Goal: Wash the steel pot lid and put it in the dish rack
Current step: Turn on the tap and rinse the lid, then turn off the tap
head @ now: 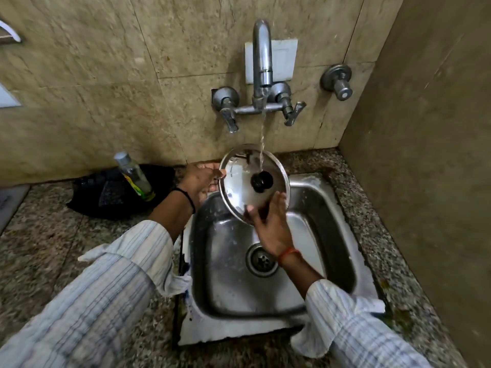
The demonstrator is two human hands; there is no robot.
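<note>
The round steel pot lid (240, 189) with a black knob (261, 181) is held tilted over the back of the steel sink (326, 208), its top facing me. A thin stream of water from the wall tap (261, 57) falls onto the lid near the knob. My left hand (202, 179) grips the lid's left rim. My right hand (271, 224) holds the lower rim, thumb on top and fingers around the edge. No dish rack is in view.
A clear bottle with a yellow-green label (135, 176) leans on a black bag (117, 192) on the granite counter left of the sink. A separate valve knob (338, 81) sticks out of the wall at right. A side wall closes off the right.
</note>
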